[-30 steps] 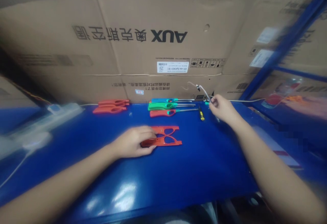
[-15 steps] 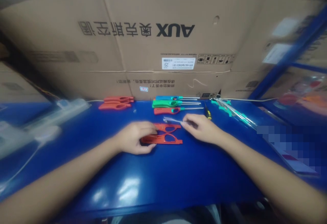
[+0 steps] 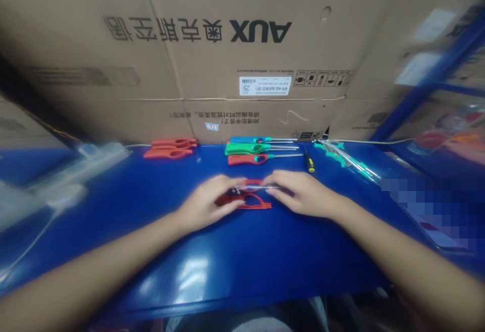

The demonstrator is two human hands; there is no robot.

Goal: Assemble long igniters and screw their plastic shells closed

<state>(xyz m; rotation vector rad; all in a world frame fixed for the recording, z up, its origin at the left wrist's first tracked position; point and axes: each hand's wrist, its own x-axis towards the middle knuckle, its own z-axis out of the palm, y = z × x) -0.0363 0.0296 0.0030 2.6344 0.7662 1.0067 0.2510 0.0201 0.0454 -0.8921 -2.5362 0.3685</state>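
Observation:
Two red halves of a lighter housing (image 3: 256,202) lie side by side on the blue table, partly covered by my hands. My right hand (image 3: 297,190) pinches a thin metal lighter tube (image 3: 252,187) just above them; its right part is hidden by the fingers. My left hand (image 3: 208,198) is curled around the tube's left end, where a small pale and dark tip shows between thumb and fingers. Behind my hands lie assembled long-nosed lighters (image 3: 242,159) in red, green and blue. A yellow and black screwdriver (image 3: 309,162) rests to their right.
Several red housings (image 3: 170,151) are stacked back left. A bundle of metal tubes with green ends (image 3: 346,157) lies back right. A white power strip (image 3: 94,162) stands at left. Cardboard (image 3: 189,69) walls the back. At far right is a blurred hand with something orange (image 3: 470,141).
My right hand has brought the tube from the bundle at back right leftward to above the red housing halves. My left hand has shifted from the halves to the tube's left end.

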